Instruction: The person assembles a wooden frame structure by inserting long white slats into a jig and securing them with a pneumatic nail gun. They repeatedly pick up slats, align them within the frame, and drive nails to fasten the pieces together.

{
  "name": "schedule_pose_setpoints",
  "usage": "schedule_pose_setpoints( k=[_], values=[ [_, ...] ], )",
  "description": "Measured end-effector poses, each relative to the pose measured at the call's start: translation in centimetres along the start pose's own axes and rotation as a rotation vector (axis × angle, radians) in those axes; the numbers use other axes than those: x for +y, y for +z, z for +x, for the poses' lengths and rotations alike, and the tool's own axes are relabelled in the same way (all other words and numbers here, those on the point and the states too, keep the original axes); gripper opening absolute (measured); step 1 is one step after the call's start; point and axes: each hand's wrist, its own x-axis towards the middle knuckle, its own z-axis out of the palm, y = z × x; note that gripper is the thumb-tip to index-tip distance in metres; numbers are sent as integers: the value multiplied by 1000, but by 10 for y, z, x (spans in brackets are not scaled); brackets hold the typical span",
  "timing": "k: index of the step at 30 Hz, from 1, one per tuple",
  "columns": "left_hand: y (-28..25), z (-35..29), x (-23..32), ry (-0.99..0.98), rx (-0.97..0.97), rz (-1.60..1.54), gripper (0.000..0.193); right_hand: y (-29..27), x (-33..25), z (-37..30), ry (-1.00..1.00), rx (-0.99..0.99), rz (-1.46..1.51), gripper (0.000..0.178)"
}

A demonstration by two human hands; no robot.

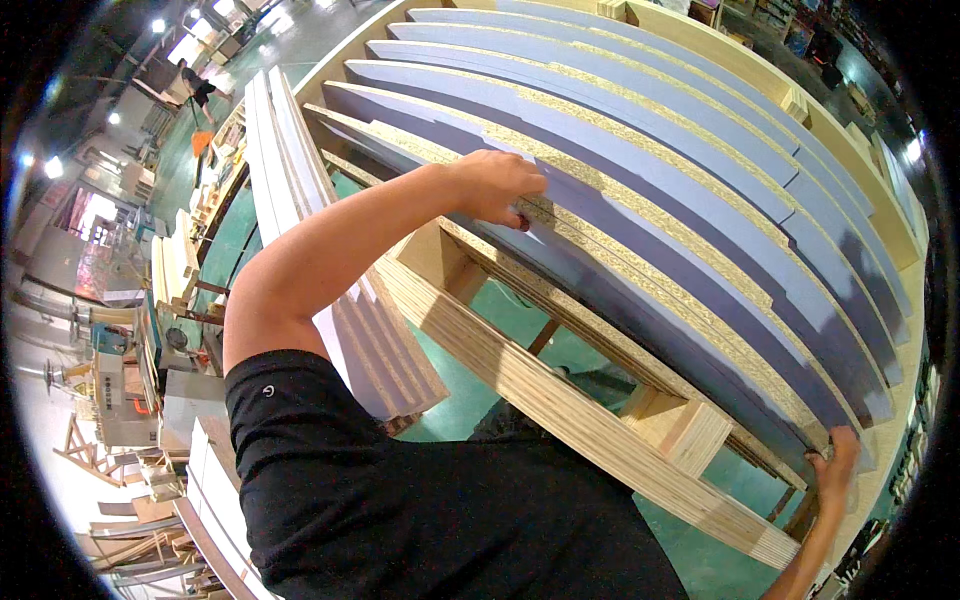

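Several long grey-faced chipboard panels [640, 170] stand on edge in a row inside a plywood rack [560, 400]. My left hand [497, 185] reaches up from the black-sleeved arm and grips the top edge of the nearest panel [620, 300]. My right hand [835, 462] holds the same panel's end at the lower right, beside a wooden block [685, 425] of the rack.
A stack of white-faced boards [300, 200] leans to the left of the rack. Woodworking machines [125, 380], timber stacks and a person [195, 85] stand on the green floor at far left. A plywood rail [860, 150] runs along the rack's right side.
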Motion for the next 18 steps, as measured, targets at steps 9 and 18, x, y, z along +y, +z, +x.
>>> schedule_pose_setpoints(
  k=[9, 18],
  values=[
    [19, -7, -15, 58, 140, 45, 46, -47, -24, -15, 170, 35, 86, 66],
    [0, -5, 0, -20, 59, 104, 55, -40, 30, -21, 287, 90, 160, 56]
  ],
)
